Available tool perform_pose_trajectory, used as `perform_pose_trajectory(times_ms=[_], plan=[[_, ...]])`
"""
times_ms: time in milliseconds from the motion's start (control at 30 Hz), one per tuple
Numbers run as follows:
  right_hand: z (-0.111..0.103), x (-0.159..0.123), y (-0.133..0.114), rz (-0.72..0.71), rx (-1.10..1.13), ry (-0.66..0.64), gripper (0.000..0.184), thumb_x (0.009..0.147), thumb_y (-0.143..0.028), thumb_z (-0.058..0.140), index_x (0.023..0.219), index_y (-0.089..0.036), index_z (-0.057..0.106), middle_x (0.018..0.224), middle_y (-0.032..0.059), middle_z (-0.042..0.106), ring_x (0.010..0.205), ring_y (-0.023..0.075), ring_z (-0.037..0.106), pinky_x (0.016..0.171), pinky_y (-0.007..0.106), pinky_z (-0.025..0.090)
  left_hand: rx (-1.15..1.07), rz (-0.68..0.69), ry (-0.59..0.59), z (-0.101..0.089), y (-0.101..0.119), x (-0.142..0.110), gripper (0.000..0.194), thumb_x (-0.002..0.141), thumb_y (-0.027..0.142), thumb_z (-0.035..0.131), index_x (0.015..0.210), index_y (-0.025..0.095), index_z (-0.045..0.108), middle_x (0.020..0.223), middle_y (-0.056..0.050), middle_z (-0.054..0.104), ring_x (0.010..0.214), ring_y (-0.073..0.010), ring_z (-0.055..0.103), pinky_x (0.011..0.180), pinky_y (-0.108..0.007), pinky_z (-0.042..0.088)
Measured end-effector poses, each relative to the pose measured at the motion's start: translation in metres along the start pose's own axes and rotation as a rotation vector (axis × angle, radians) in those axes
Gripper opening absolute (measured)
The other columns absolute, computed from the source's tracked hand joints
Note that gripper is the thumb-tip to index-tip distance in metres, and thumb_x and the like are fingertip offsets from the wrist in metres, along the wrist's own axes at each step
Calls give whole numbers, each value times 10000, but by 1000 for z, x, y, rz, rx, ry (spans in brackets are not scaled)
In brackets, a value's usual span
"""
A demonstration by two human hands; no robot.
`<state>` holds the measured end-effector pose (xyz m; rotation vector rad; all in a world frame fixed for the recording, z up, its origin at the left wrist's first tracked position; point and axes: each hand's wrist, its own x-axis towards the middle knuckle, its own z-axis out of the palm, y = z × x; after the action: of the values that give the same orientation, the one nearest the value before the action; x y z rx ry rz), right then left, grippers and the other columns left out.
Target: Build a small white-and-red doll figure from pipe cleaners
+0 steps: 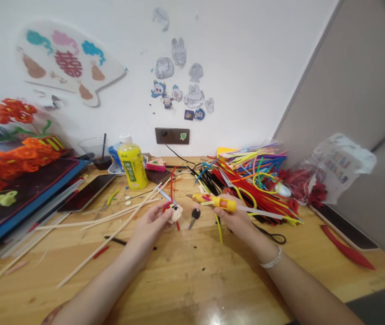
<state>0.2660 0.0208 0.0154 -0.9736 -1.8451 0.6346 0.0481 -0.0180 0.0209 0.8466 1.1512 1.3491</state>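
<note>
My left hand (153, 221) pinches a small red and cream doll-like figure (175, 213) made of fuzzy material, with dark marks on its front. A red pipe cleaner (172, 180) shows above the figure, and a red end sticks out below it. My right hand (235, 216) grips a yellow hot glue gun (214, 201), its nozzle pointing left toward the figure but apart from it. A whitish glue stick (260, 212) runs out of the gun's back. Between the hands, a small piece with a black round top and grey stem (195, 215) lies on the table.
Pipe cleaners (263, 185) in many colours are heaped at the back right. Wooden sticks (111, 239) cross the table on the left, near a yellow drink bottle (133, 164) and a phone (86, 193). Orange fuzzy flowers (16, 160) lie far left. A plastic bag (336, 167) stands right.
</note>
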Motion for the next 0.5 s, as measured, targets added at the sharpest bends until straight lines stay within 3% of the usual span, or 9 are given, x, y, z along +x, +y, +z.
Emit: perform_pose_trajectory(times_ms=[133,267,500], plan=[[5,-3,7,86,238,-22,439,712,-622,559,696,-183,575,660,29,598,643,178,571,619,303,462,5,4,8,0,1,-2,359,616,337,756,912,162,651,790,-16,707,681,-142,631,649,-234,466],[13,-4,14,148,305,-60,490,661,-670,575,708,-183,553,581,9,578,534,159,563,536,290,471,10,-4,4,-1,-1,-1,391,602,343,770,922,162,636,762,-3,695,667,-131,618,658,-236,467],[16,-7,11,208,337,-64,501,589,-657,649,691,-177,550,569,-3,557,508,142,545,509,273,460,34,-19,-5,-2,-6,3,438,568,389,780,916,164,640,782,-25,704,686,-157,631,683,-274,477]])
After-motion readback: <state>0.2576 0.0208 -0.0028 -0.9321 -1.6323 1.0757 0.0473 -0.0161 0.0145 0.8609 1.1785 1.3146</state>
